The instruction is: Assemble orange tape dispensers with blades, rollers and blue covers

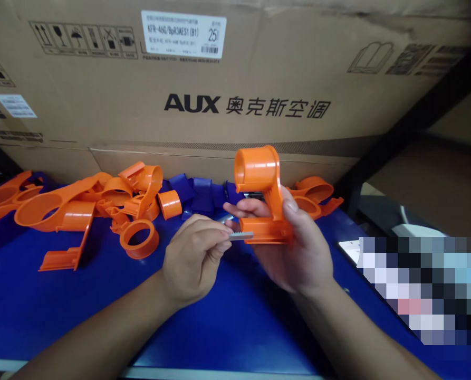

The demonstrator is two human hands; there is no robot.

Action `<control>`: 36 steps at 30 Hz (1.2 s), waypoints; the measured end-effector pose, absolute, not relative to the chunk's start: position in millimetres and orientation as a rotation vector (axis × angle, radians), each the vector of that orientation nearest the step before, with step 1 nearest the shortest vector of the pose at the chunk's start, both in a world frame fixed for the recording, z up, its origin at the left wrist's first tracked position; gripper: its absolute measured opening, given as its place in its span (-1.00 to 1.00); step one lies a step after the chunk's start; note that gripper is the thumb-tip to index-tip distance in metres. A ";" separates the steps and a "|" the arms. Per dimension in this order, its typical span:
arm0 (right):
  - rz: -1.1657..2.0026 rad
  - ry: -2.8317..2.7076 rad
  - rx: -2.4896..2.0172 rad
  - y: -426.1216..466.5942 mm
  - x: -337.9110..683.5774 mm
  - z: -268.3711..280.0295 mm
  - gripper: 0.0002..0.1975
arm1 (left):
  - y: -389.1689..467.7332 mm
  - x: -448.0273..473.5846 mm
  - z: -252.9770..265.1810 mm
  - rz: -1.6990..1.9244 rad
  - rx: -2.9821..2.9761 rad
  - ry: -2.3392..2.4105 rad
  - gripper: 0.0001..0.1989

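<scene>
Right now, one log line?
left hand: pinching toothed grey strip | right hand: holding orange part | strip: by part's base, contact unclear

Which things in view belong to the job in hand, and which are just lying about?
In hand:
toothed strip, in the left hand
orange frame, in the right hand

Lying about, though some may serve the same job:
other orange parts
blue pieces
carton behind

The far box (112,105) is bearing "AUX 奥克斯空调"; its label (183,45) is showing "KFR-46G/BpR3AES1(B1)" and "25"; glass and umbrella signs (84,39) are standing left.
</scene>
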State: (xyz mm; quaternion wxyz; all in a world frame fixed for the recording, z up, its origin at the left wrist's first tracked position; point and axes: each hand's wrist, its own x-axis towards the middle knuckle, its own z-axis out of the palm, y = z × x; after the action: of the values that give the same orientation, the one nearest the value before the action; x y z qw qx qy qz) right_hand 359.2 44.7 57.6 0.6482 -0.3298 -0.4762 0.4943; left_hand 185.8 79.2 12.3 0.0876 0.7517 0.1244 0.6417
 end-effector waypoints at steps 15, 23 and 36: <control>1.035 -1.125 -0.697 40.1 366.5 58.3 -0.56 | 82.3 177.3 8.2 1.856 2.616 0.388 -0.79; 0.970 -1.190 -0.736 40.2 370.3 56.1 -0.56 | 84.6 173.6 8.8 1.812 2.628 0.392 -0.76; 1.016 -1.151 -0.679 43.8 370.1 49.0 -0.64 | 82.1 178.6 13.9 1.518 2.840 0.455 -0.59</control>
State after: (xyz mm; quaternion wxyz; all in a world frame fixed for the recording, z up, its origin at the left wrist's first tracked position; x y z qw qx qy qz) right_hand 370.1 43.8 49.0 0.6680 -0.3008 -0.5103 0.4505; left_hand 178.6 82.1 13.9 -0.0556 0.8719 0.1396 0.4661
